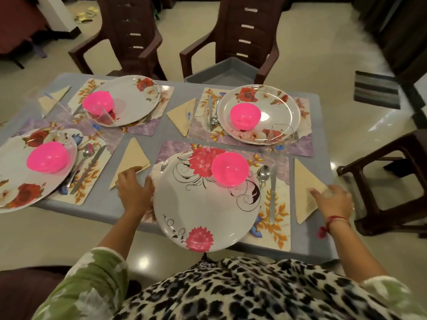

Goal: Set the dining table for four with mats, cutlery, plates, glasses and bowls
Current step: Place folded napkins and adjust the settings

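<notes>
2 grips flank the near plate — left grip released beside its rim, right grip released, resting flat on a napkin.

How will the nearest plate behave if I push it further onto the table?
The plate looks stiff and glossy, so it should slide easily on its mat. Its near rim seems to overhang the table edge, so pressing there may tip it. The pink bowl sits off-centre and could skid.

Both forearms reach up-frame — left hand centre-left, right hand far right — palms down, fingers loosely spread.
</notes>
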`<state>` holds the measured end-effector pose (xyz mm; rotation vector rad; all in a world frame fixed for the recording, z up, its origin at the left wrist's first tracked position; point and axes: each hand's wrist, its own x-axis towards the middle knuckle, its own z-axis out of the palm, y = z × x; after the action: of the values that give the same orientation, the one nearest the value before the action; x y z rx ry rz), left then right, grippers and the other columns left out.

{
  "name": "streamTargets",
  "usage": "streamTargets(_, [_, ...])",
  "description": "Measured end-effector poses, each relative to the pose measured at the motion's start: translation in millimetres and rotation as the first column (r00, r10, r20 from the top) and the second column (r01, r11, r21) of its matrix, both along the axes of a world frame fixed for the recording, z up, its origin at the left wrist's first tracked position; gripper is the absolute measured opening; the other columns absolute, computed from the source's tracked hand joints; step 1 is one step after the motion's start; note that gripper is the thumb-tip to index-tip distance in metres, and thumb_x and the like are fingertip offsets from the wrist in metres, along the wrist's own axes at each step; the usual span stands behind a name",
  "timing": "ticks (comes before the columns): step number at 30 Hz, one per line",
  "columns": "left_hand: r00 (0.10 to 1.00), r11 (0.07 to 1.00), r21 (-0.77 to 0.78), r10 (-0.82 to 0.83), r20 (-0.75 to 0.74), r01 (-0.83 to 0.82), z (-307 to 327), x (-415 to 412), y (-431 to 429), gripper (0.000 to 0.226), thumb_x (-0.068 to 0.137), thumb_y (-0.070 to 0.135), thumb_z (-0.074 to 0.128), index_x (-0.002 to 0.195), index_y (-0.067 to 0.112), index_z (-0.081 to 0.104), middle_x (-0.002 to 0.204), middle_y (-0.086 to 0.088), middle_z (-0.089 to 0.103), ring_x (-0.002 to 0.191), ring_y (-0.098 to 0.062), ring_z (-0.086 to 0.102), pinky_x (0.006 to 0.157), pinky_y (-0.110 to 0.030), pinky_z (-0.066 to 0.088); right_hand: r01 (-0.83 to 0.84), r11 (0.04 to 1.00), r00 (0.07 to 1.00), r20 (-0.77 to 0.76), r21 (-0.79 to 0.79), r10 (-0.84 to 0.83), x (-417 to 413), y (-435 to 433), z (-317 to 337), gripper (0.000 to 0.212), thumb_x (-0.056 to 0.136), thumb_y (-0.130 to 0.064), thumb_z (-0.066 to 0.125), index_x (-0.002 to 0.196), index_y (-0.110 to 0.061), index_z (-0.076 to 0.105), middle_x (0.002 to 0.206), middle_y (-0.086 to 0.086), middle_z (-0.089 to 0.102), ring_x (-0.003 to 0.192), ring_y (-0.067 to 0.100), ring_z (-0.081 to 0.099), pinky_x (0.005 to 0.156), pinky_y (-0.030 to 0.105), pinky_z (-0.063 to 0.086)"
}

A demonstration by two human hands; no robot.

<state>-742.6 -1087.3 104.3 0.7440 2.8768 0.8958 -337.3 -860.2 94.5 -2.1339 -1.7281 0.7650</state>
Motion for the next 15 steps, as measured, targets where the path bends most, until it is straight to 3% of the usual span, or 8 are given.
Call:
streamTargets(2, [0.999,0.999,0.028,-0.045,0.014,0.045,0.3,4.5,16.3,0.039,0.086,0.02,0.066,0.122,0.008,0.056,0.125,-0.02,0.049,0.119,-0.037,0.041,0.098,-0.047,0.036,-0.021,1.0,1.0,0.004,-0.021,0.021,-0.3,6.2,-3.0,0.05,0.077,-0.032,0.074,0.117,-0.008,0.058,0.121,0.021,0.051,0.108,0.039,0.051,0.09,0.046,0.044])
streamTargets(6, [0.995,0.994,0.086,-0.079,0.06,0.074,-0.7,11.0,35.1,0.04,0.086,0.017,0.064,0.124,0.007,0.055,0.128,-0.021,0.046,0.123,-0.036,0.037,0.102,-0.044,0.031,0.033,0.998,0.99,-0.134,-0.061,-0.041,2.8,13.9,-3.2,0.033,0.077,-0.023,0.075,0.102,-0.007,0.062,0.104,0.012,0.064,0.086,0.025,0.055,0.071,0.031,0.041])
streamTargets(15, [0.993,0.996,0.072,-0.053,0.107,0.045,-0.5,2.7,37.2,0.041,0.087,0.016,0.063,0.126,0.007,0.054,0.132,-0.025,0.042,0.125,-0.041,0.036,0.105,-0.049,0.03,0.145,0.985,0.967,-0.196,-0.091,-0.161,6.0,24.5,-6.4,0.02,0.076,-0.021,0.074,0.083,-0.008,0.061,0.085,0.009,0.063,0.075,0.026,0.056,0.063,0.029,0.037])
